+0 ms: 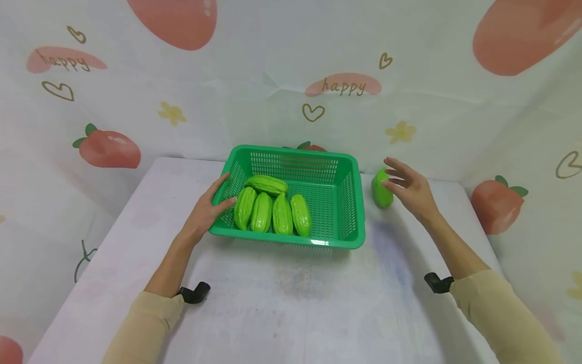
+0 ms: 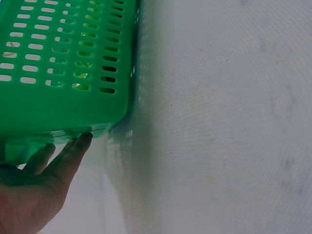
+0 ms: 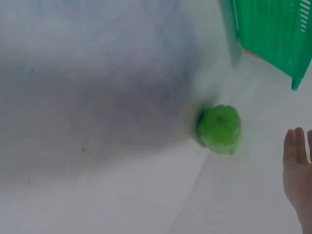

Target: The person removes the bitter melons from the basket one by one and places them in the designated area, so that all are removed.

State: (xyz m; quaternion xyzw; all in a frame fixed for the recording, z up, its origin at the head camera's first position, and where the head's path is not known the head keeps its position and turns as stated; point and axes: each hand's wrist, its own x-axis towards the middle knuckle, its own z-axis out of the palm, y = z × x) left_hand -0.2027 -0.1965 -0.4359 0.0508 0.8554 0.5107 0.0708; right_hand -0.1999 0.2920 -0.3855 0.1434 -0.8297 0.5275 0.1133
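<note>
The green plastic basket (image 1: 324, 202) stands on the table with several green bitter melons (image 1: 261, 212) grouped in its left half; one lies crosswise behind a row of upright-lying ones. My left hand (image 1: 201, 215) holds the basket's left side, thumb over the rim and fingers along the outside. In the left wrist view, fingertips (image 2: 84, 140) meet the basket wall. To the right of the basket, a single bitter melon (image 1: 381, 188) lies on the table. My right hand (image 1: 411, 191) hovers beside and over it, fingers extended and holding nothing; the right wrist view shows a gap between them.
A white table (image 1: 291, 303) extends in front of the basket. Behind it hangs a white cloth (image 1: 254, 101) printed with red fruit, hearts and "happy". Black wrist mounts (image 1: 195, 293) sit at both sleeve cuffs.
</note>
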